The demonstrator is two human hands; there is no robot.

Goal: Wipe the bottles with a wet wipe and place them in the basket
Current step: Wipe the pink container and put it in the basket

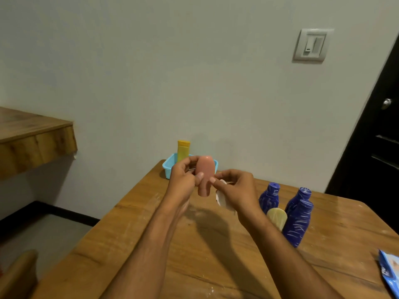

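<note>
Left hand: the left hand (183, 180) is raised above the table, its fingers and thumb curled round the pink bottle (205, 175), gripping it from the left side.
Right hand: the right hand (236, 189) is beside it, thumb tip touching the right side of the pink bottle, the other fingers curled and holding a white wipe (222, 196) that hangs below the palm.
Pink bottle: held in the air between the 2 hands, roughly upright with the narrow end down, in front of the basket and above the table, not resting on anything.
Basket: a light blue basket (168, 169) sits at the far edge of the table against the wall, partly hidden behind the left hand.
Yellow bottle: 1 yellow bottle (183, 151) stands upright in the basket.
Blue bottles: 2 dark blue bottles (269, 198) (299, 216) with white streaks stand upright on the table to the right of the hands, near each other.
Cream bottle: a pale cream bottle (277, 217) stands between the 2 blue ones, partly hidden by the right wrist.
Table: a wooden table (194, 255) with pale smears on it.
Blue packet: a blue packet (388, 275) lies at the right edge of the table, cut off by the frame.
Wall: a light switch (312, 45) is on the wall; a dark door (375, 147) stands at the right.
</note>
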